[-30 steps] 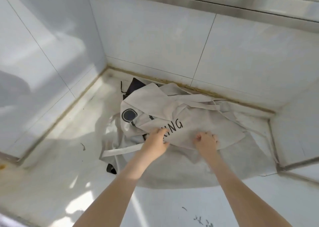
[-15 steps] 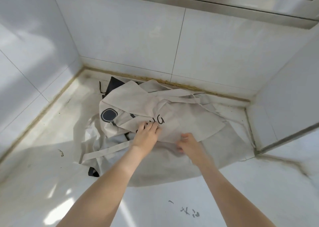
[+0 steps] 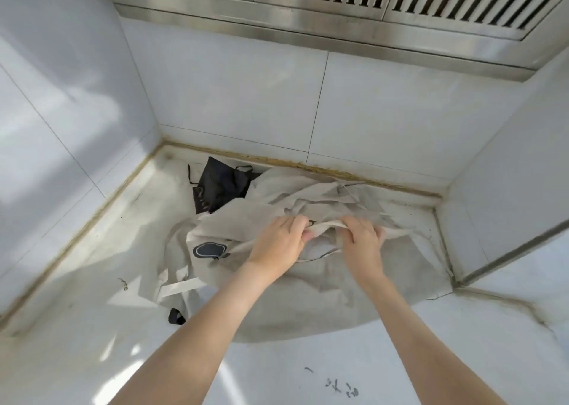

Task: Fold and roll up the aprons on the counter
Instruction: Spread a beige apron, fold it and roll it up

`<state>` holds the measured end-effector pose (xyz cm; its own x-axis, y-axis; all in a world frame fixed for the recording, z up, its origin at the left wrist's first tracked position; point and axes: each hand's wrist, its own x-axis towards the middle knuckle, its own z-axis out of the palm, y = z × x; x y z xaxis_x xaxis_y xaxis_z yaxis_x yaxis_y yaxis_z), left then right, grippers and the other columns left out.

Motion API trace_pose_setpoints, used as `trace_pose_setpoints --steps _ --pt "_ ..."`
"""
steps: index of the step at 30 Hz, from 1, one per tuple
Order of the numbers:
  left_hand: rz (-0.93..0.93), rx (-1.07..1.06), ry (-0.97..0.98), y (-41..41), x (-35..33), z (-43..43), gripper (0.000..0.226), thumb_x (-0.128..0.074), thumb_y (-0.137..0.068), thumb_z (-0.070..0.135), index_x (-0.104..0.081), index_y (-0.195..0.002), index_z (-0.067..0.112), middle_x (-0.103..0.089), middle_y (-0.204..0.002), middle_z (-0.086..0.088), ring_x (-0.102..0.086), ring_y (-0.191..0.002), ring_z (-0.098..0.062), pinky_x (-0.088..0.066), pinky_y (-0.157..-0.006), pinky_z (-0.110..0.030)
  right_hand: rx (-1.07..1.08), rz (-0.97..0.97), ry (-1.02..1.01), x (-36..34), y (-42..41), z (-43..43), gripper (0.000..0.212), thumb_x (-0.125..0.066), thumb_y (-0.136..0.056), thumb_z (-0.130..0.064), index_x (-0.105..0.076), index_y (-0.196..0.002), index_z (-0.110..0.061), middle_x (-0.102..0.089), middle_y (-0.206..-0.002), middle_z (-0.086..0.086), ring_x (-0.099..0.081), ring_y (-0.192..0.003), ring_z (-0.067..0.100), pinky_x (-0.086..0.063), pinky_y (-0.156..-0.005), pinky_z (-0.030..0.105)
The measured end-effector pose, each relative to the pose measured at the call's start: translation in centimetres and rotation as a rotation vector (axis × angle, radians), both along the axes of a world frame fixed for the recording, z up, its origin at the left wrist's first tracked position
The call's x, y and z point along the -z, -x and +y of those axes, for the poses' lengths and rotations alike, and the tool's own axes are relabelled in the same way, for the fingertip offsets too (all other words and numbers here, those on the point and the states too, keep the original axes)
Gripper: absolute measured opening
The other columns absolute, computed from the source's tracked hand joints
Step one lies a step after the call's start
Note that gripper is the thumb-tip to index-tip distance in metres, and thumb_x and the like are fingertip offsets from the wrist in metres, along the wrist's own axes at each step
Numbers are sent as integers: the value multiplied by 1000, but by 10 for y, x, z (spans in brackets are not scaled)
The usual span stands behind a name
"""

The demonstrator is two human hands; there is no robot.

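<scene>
Head view, apron: crumpled beige cloth apron (image 3: 308,297) heaped near the white surface's (image 3: 92,343) back right corner, overlapping a black fabric apron (image 3: 218,186).
Left hand (image 3: 278,244): pinching a raised beige edge.
Right hand (image 3: 361,238): gripping the same edge.
Advice: lift clear and spread flat before folding.

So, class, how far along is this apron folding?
Done: nothing; no apron is folded or rolled. In hand: left hand and right hand grip a bunched fold of the crumpled beige cloth apron. Left: folding and rolling it, then the black fabric apron behind.
</scene>
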<state>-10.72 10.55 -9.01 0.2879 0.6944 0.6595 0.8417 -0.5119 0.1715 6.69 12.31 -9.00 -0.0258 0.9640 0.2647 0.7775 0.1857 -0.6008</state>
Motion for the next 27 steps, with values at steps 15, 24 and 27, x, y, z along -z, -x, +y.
trace_pose_setpoints --steps 15,24,27 --pt "-198 -296 640 -99 -136 -174 32 -33 -104 30 -55 -95 9 -61 -89 -11 -54 -84 -27 -35 -66 -35 -267 -282 -172 -147 -132 -189 83 -62 -75 -54 -20 -146 -44 -34 -149 -10 -24 -139 13 -5 -109 33" --pt "-1357 325 1330 -150 -198 -266 40 -48 -93 45 -61 -102 9 -64 -74 -8 -61 -61 -20 -47 -55 -22 -459 250 101 -140 -142 -304 81 -71 -81 -18 -19 -132 -54 -43 -134 -24 -45 -123 0 -38 -99 15" --pt "-1194 532 1345 -148 -199 -281 75 -64 -77 56 -44 -137 17 -65 -102 -8 -60 -91 -24 -49 -74 -30 -244 449 131 -147 -149 -310 44 -55 -89 -14 -47 -118 -46 -63 -103 -26 -60 -97 -5 -46 -79 10"
